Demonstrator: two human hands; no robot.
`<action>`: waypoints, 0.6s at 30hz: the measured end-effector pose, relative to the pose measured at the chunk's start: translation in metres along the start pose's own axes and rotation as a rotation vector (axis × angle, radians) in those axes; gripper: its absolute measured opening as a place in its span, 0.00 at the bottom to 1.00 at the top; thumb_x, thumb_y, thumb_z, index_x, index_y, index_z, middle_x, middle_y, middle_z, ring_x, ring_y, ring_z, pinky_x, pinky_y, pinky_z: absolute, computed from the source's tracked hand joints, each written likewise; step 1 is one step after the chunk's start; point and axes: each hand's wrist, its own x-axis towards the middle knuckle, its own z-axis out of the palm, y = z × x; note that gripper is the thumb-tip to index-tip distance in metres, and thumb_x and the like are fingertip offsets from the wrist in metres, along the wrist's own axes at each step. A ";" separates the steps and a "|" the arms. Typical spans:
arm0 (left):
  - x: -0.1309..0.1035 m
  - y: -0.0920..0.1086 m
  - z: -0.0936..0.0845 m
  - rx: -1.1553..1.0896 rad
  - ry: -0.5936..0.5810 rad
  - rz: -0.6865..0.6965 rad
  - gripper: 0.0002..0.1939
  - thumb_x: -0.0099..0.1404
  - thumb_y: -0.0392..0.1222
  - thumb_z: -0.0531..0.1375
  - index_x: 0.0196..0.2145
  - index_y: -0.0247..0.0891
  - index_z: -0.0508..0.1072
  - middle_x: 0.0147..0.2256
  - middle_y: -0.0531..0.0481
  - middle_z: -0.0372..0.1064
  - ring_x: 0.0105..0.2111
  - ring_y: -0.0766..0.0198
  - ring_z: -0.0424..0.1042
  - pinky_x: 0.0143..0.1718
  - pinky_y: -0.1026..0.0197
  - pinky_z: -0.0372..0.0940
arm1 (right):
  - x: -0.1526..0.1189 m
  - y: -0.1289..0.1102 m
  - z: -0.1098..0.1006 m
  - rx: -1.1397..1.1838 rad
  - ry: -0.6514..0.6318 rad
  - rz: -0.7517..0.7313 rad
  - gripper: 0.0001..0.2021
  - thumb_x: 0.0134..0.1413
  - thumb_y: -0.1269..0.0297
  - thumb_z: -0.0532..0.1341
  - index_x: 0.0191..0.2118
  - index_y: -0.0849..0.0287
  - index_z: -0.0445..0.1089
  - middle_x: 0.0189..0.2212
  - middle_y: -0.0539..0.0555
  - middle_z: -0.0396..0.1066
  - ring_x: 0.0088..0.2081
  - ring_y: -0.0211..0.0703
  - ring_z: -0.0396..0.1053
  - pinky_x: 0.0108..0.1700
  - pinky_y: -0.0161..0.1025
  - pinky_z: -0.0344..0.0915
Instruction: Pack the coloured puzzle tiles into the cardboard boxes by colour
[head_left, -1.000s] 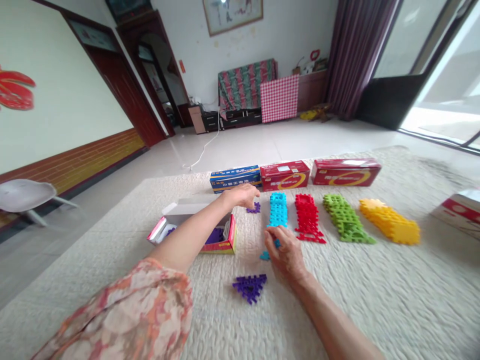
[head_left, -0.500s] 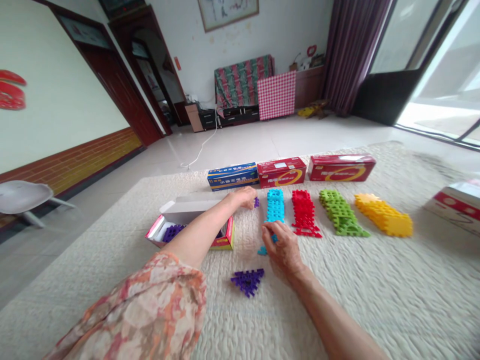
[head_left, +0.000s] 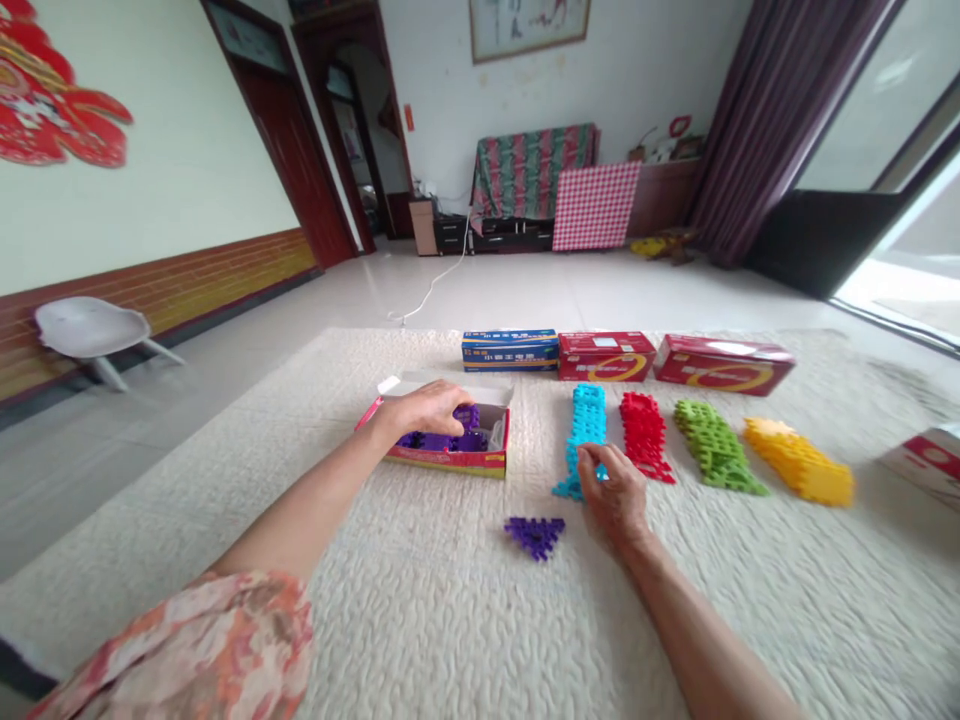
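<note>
My left hand (head_left: 431, 408) is over an open red and yellow carton (head_left: 450, 462) with purple toy pieces in it. A purple interlocking building piece (head_left: 468, 416) shows between its thumb and fingers. My right hand (head_left: 615, 490) is at the near end of a row of light-blue building pieces (head_left: 588, 415), thumb and fingertips together. Whether it pinches one of these pieces is hidden. Between the hands, nearer to me, lies a purple triangular piece (head_left: 535, 536) flat on the quilted mat (head_left: 450, 600).
Right of the blue row lie red pieces (head_left: 643, 435), green pieces (head_left: 716, 445) and yellow pieces (head_left: 806, 465). Behind them stand a blue carton (head_left: 510, 351) and two red cartons (head_left: 606, 357). Another carton (head_left: 930, 462) sits at the far right. A white stool (head_left: 94, 328) is on the left.
My left hand has come back left from beside the blue row to above the open carton, bringing a purple piece. My right hand stays by the blue row. The view has shifted left.
</note>
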 end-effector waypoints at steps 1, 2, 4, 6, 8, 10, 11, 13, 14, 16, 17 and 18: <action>0.000 0.000 0.005 0.008 -0.026 0.005 0.09 0.50 0.38 0.60 0.32 0.40 0.75 0.27 0.52 0.71 0.31 0.63 0.68 0.34 0.62 0.59 | -0.001 0.000 0.000 -0.006 -0.004 0.002 0.09 0.60 0.61 0.56 0.32 0.58 0.71 0.26 0.51 0.71 0.28 0.40 0.68 0.32 0.36 0.61; 0.001 0.000 0.009 0.021 -0.049 0.013 0.09 0.51 0.38 0.60 0.32 0.40 0.75 0.27 0.52 0.71 0.31 0.63 0.68 0.34 0.63 0.58 | -0.002 0.000 -0.001 -0.011 -0.008 0.003 0.09 0.60 0.62 0.56 0.32 0.58 0.71 0.26 0.51 0.71 0.28 0.40 0.68 0.33 0.36 0.61; 0.004 0.001 0.015 0.049 -0.078 0.031 0.09 0.51 0.39 0.60 0.32 0.39 0.75 0.27 0.52 0.71 0.30 0.62 0.68 0.33 0.63 0.58 | -0.004 0.000 -0.004 -0.019 -0.009 -0.001 0.09 0.59 0.62 0.56 0.32 0.58 0.71 0.26 0.51 0.70 0.28 0.40 0.68 0.34 0.36 0.61; 0.005 0.001 0.019 0.061 -0.091 0.047 0.09 0.51 0.39 0.60 0.32 0.39 0.75 0.27 0.52 0.71 0.29 0.63 0.67 0.31 0.63 0.57 | -0.007 -0.002 -0.008 -0.035 -0.005 -0.004 0.09 0.59 0.62 0.56 0.31 0.58 0.71 0.25 0.50 0.70 0.28 0.39 0.67 0.33 0.36 0.61; 0.005 -0.001 0.021 0.061 -0.095 0.059 0.09 0.51 0.40 0.60 0.32 0.40 0.76 0.27 0.52 0.71 0.28 0.62 0.67 0.30 0.63 0.56 | -0.011 -0.005 -0.013 -0.054 0.003 -0.004 0.09 0.58 0.62 0.56 0.31 0.57 0.71 0.24 0.50 0.69 0.27 0.39 0.66 0.33 0.35 0.60; 0.003 -0.005 0.022 0.039 -0.074 0.049 0.10 0.51 0.40 0.61 0.32 0.40 0.76 0.28 0.52 0.72 0.29 0.62 0.68 0.32 0.62 0.57 | -0.015 -0.009 -0.017 -0.059 0.007 -0.004 0.09 0.58 0.62 0.56 0.31 0.58 0.71 0.24 0.50 0.69 0.27 0.39 0.66 0.33 0.36 0.60; 0.002 -0.007 0.022 0.023 -0.048 0.035 0.10 0.51 0.41 0.61 0.33 0.40 0.77 0.28 0.52 0.72 0.30 0.61 0.68 0.33 0.62 0.58 | -0.016 -0.011 -0.018 -0.058 0.006 0.000 0.09 0.58 0.62 0.56 0.31 0.58 0.71 0.24 0.51 0.69 0.27 0.39 0.66 0.33 0.36 0.61; -0.003 -0.007 0.019 -0.005 0.032 0.002 0.13 0.51 0.41 0.62 0.37 0.40 0.77 0.32 0.50 0.74 0.34 0.60 0.69 0.36 0.61 0.60 | -0.019 -0.018 -0.019 -0.054 -0.002 0.012 0.09 0.59 0.62 0.56 0.32 0.58 0.71 0.25 0.51 0.70 0.28 0.40 0.67 0.34 0.36 0.61; -0.007 -0.005 0.017 -0.015 0.082 -0.005 0.15 0.52 0.41 0.62 0.39 0.40 0.77 0.34 0.48 0.74 0.35 0.59 0.70 0.38 0.61 0.60 | -0.021 -0.022 -0.019 -0.053 -0.004 0.019 0.09 0.59 0.62 0.56 0.32 0.58 0.71 0.26 0.51 0.71 0.28 0.40 0.67 0.34 0.37 0.61; -0.016 0.006 0.015 -0.022 0.177 0.019 0.17 0.55 0.41 0.60 0.43 0.37 0.76 0.39 0.45 0.74 0.38 0.59 0.70 0.41 0.60 0.61 | -0.024 -0.030 -0.017 -0.051 -0.004 0.031 0.09 0.59 0.62 0.55 0.32 0.58 0.71 0.26 0.52 0.71 0.29 0.40 0.67 0.34 0.37 0.61; -0.021 0.015 0.015 -0.025 0.213 0.045 0.17 0.57 0.40 0.58 0.44 0.36 0.76 0.40 0.44 0.74 0.38 0.59 0.70 0.41 0.60 0.61 | -0.025 -0.034 -0.017 -0.051 0.000 0.037 0.09 0.59 0.63 0.55 0.32 0.58 0.71 0.27 0.52 0.71 0.29 0.40 0.67 0.35 0.37 0.61; -0.026 0.025 0.017 -0.031 0.232 0.078 0.16 0.58 0.40 0.57 0.44 0.36 0.76 0.40 0.44 0.74 0.37 0.60 0.70 0.41 0.60 0.61 | -0.027 -0.038 -0.016 -0.051 0.005 0.045 0.09 0.59 0.63 0.55 0.32 0.58 0.71 0.27 0.52 0.71 0.29 0.40 0.67 0.35 0.37 0.61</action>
